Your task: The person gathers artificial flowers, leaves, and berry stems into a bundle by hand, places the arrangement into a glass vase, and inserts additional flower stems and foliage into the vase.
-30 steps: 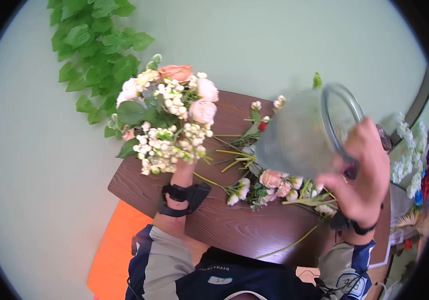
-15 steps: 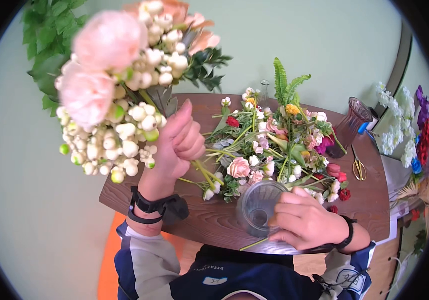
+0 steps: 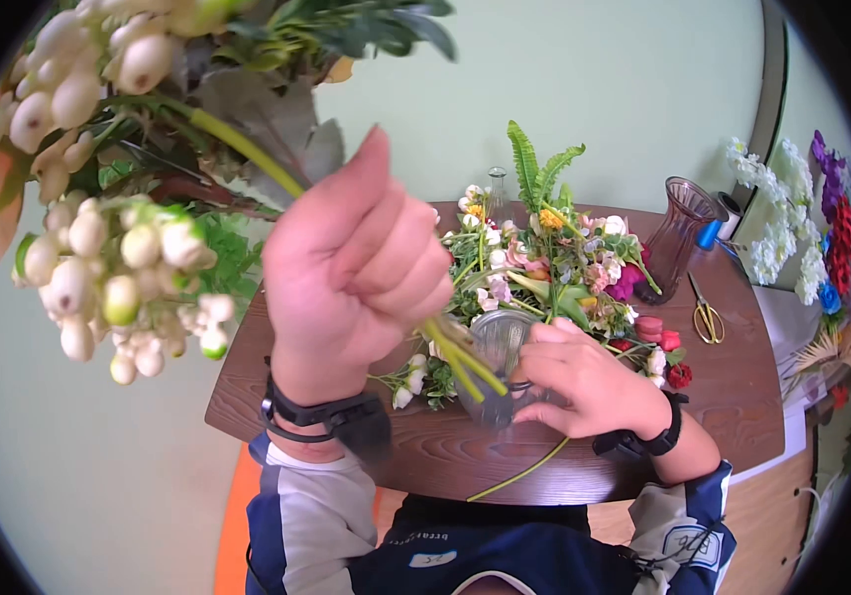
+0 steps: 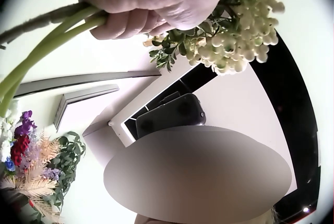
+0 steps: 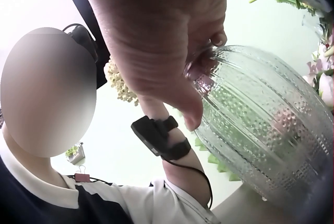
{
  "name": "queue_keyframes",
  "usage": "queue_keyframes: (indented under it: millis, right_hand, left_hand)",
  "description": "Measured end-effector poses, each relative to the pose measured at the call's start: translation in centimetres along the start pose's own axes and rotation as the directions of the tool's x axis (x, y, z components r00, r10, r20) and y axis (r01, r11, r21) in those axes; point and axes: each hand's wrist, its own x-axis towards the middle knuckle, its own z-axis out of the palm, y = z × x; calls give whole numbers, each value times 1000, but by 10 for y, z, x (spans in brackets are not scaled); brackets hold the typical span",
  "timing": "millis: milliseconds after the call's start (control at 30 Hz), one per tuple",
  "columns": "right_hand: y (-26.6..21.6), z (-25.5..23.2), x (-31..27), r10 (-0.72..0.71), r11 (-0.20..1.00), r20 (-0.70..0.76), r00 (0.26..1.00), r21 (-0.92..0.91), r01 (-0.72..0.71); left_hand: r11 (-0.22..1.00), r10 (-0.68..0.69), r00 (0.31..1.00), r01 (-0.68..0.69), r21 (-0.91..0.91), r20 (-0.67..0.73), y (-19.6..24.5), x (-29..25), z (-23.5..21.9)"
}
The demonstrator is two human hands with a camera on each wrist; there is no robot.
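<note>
My left hand (image 3: 356,268) is raised above the table's left side and grips a bouquet by its stems. White berry clusters (image 3: 78,288) and leaves tilt to the upper left, partly out of the head view. Below the fist, the green stem ends (image 3: 465,362) slant down and overlap the mouth of a clear glass vase (image 3: 495,332). With fingers and thumb, my right hand (image 3: 594,382) grips this vase at its rim. The right wrist view shows the ribbed, bumpy wall of the vase (image 5: 261,119). A loose stem (image 3: 519,468) lies near the table's front edge.
Loose flowers (image 3: 584,268) are heaped across the table (image 3: 624,471) behind the vase. At the right stand a purplish glass vase (image 3: 665,243) and gold-handled scissors (image 3: 708,322) lying flat. A small clear bottle (image 3: 497,183) is at the back. White flowers (image 3: 767,228) hang at the right wall.
The right hand has brought the tilted vase down from the air to the table's front middle. The left hand has lifted the bouquet up and closer, its stem ends now over the vase.
</note>
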Motion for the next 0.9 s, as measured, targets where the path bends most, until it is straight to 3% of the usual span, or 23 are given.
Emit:
queue_keyframes:
  millis: [133, 200, 267, 367, 433, 467, 500, 533, 567, 600, 667, 700, 733, 800, 833, 867, 900]
  right_hand:
    - [2, -7, 0, -17, 999, 8, 1000, 41, 17]
    - [4, -6, -1, -42, 997, -35, 998, 64, 44]
    - [5, -7, -2, -65, 994, -78, 995, 85, 72]
    - [6, -14, -4, -58, 994, -185, 981, 81, 74]
    - [8, -14, -4, -27, 998, -331, 943, 40, 43]
    - [7, -14, -4, -27, 998, -332, 943, 39, 42]
    - [5, -16, -2, 42, 998, -400, 916, 63, -18]
    - [3, -18, -1, 110, 993, -465, 878, 94, -75]
    - [5, -17, 2, 133, 991, -503, 854, 84, -105]
    - [3, -15, 7, 137, 990, -501, 854, 85, -109]
    - [-2, -13, 17, 257, 966, -590, 765, 125, -228]
    - [1, -10, 19, 238, 968, -610, 756, 82, -239]
    - [3, -7, 20, 238, 967, -610, 755, 81, -239]
    - [6, -1, 20, 175, 984, -519, 837, 77, -158]
    - [14, 12, 20, 288, 945, -530, 798, 290, -149]
    - [42, 33, 13, 291, 945, -532, 795, 290, -152]
    - [81, 59, 2, 166, 986, -514, 842, 84, -143]
  left_hand:
    - [995, -76, 997, 75, 60, 10, -23, 14, -8]
    - [991, -91, 994, 97, 90, -65, -39, 19, -13]
    - [975, -84, 940, 147, 169, -332, -52, 24, -20]
    - [962, -146, 928, 214, 167, -344, -67, 21, -42]
    - [954, -149, 932, 223, 201, -330, -79, 18, -49]
    - [945, -153, 935, 234, 230, -321, -85, 14, -57]
    - [984, -174, 984, 175, 33, -42, -96, 3, -91]
    - [984, -176, 983, 177, 33, -44, -94, -9, -85]
    - [833, -8, 995, 63, 550, -103, -95, -25, -79]
    - [421, 166, 984, -11, 907, -65, -96, -37, -75]
    - [481, 146, 985, 11, 877, -92, -104, -44, -85]
    - [534, 127, 985, 30, 845, -115, -107, -54, -89]
    - [583, 107, 985, 49, 811, -136, -111, -51, -94]
    - [672, 60, 982, 91, 735, -177, -105, -66, -104]
    - [714, 34, 980, 112, 691, -194, -107, -84, -108]
    - [753, 6, 978, 133, 645, -209, -113, -86, -112]
    - [789, -23, 975, 154, 594, -222, -122, -84, -115]
